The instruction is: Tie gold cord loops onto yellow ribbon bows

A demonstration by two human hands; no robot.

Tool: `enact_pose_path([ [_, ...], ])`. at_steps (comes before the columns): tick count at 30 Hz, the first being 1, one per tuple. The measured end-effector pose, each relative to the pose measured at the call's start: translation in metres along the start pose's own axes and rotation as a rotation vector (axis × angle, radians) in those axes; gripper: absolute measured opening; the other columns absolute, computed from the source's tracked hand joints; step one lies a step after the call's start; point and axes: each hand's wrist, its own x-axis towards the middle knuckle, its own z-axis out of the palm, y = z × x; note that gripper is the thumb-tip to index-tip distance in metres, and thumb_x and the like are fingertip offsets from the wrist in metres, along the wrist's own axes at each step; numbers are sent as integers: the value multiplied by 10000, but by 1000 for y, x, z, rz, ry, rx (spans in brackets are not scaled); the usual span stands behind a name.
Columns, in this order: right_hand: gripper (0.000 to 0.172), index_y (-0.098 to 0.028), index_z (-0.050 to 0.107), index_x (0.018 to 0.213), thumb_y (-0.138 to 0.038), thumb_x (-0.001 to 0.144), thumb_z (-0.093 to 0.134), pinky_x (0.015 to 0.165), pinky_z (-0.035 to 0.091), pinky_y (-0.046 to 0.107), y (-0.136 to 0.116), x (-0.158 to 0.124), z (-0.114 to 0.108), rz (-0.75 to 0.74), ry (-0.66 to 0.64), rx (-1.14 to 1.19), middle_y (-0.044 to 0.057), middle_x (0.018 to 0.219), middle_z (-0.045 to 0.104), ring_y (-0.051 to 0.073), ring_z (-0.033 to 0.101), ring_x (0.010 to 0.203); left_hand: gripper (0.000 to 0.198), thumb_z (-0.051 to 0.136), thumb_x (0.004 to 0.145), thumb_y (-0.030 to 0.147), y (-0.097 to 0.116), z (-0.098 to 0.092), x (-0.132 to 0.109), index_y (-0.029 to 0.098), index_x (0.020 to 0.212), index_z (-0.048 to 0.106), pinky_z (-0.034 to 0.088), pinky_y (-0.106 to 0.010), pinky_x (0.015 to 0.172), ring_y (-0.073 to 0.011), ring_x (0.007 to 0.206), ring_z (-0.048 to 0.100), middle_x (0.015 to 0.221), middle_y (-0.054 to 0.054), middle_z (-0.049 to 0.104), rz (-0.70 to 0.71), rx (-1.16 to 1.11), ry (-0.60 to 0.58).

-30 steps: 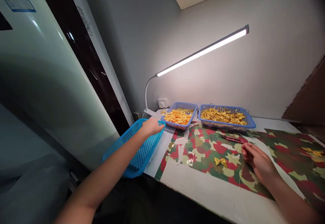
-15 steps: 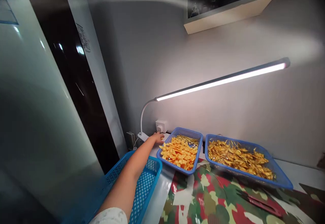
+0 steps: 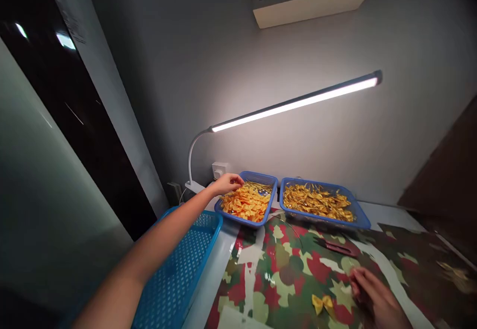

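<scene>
My left hand point(image 3: 228, 183) reaches out over the left rim of a blue tray point(image 3: 275, 193) heaped with orange-yellow bow shapes point(image 3: 244, 204); its fingers are curled, and I cannot see anything in them. My right hand point(image 3: 372, 300) rests on the camouflage-patterned mat point(image 3: 290, 279) at the lower right, fingers bent against the mat. A single yellow bow point(image 3: 321, 303) lies just left of that hand. A second blue tray point(image 3: 362, 216) to the right holds gold strips point(image 3: 316, 202).
An empty light-blue perforated basket point(image 3: 182, 269) sits at the table's left edge under my left forearm. A lit bar lamp point(image 3: 294, 103) on a white gooseneck hangs above the trays. A reddish tool point(image 3: 338, 247) lies on the mat. A wall socket point(image 3: 219, 169) is behind the trays.
My left hand left the light-blue basket, reached toward the lamp base, and now hovers at the bow tray's rim. The view swung up, then back down, bringing my right hand back into sight.
</scene>
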Motion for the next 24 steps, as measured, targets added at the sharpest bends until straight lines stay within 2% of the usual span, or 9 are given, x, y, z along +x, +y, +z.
enact_pose_path([
  [2, 449, -223, 665, 669, -626, 528, 804, 450, 479, 218, -10, -10, 8, -44, -75, 25, -2, 546, 572, 119, 519, 499, 275, 707, 667, 332, 17, 9, -13, 161, 882, 714, 545, -298, 654, -215, 751, 681, 891, -95, 738, 23, -34, -30],
  [5, 466, -198, 659, 624, -622, 510, 815, 404, 378, 180, -26, -19, 16, -132, -118, 71, -32, 499, 514, 75, 436, 456, 371, 763, 613, 343, 40, 17, -35, 185, 943, 702, 545, -352, 806, -276, 947, 676, 1012, -121, 731, 29, -19, 5],
  [7, 489, -180, 698, 647, -601, 445, 842, 412, 369, 195, -35, -19, 16, -155, -108, 79, -28, 488, 522, 80, 441, 459, 414, 761, 624, 353, 54, 17, -50, 187, 994, 677, 495, -413, 937, -317, 1091, 622, 1107, -135, 702, 27, 36, 65],
  [9, 523, -167, 728, 680, -572, 378, 864, 478, 428, 223, -40, -16, 12, -182, -50, 114, 3, 546, 597, 109, 513, 520, 406, 721, 667, 345, 67, 17, -63, 171, 1029, 659, 423, -468, 1028, -347, 1188, 557, 1186, -150, 666, 34, 118, 108],
  [11, 529, -168, 733, 690, -561, 361, 865, 521, 452, 240, -43, -11, 8, -206, -15, 147, 10, 579, 626, 116, 531, 545, 346, 695, 676, 301, 78, 19, -74, 160, 991, 668, 389, -487, 1057, -364, 1194, 546, 1189, -154, 660, 51, 207, 115],
  [14, 516, -169, 740, 708, -539, 371, 864, 544, 459, 262, -45, -6, 4, -241, 4, 184, 19, 607, 654, 122, 540, 552, 212, 696, 627, 225, 90, 34, -86, 177, 833, 685, 433, -459, 1011, -352, 1075, 608, 1038, -127, 705, 82, 323, 80],
  [17, 479, -175, 740, 709, -516, 395, 862, 576, 470, 272, -45, -6, 3, -274, -4, 199, 21, 618, 670, 133, 565, 578, 181, 642, 695, 240, 97, 68, -99, 194, 866, 678, 440, -426, 998, -306, 1069, 598, 1034, -100, 694, 147, 380, 69],
  [21, 450, -183, 735, 714, -508, 426, 850, 612, 483, 280, -48, -8, 1, -297, -18, 182, 24, 647, 684, 146, 597, 629, 192, 547, 823, 271, 106, 137, -124, 204, 953, 673, 460, -394, 956, -249, 1043, 595, 1058, -78, 666, 382, 403, 75],
  [24, 435, -178, 727, 710, -496, 439, 847, 606, 481, 286, -50, -8, 0, -298, -25, 163, 23, 637, 677, 145, 590, 620, 148, 561, 823, 233, 114, 180, -136, 199, 899, 684, 489, -372, 896, -244, 991, 614, 984, -73, 682, 401, 431, 95],
])
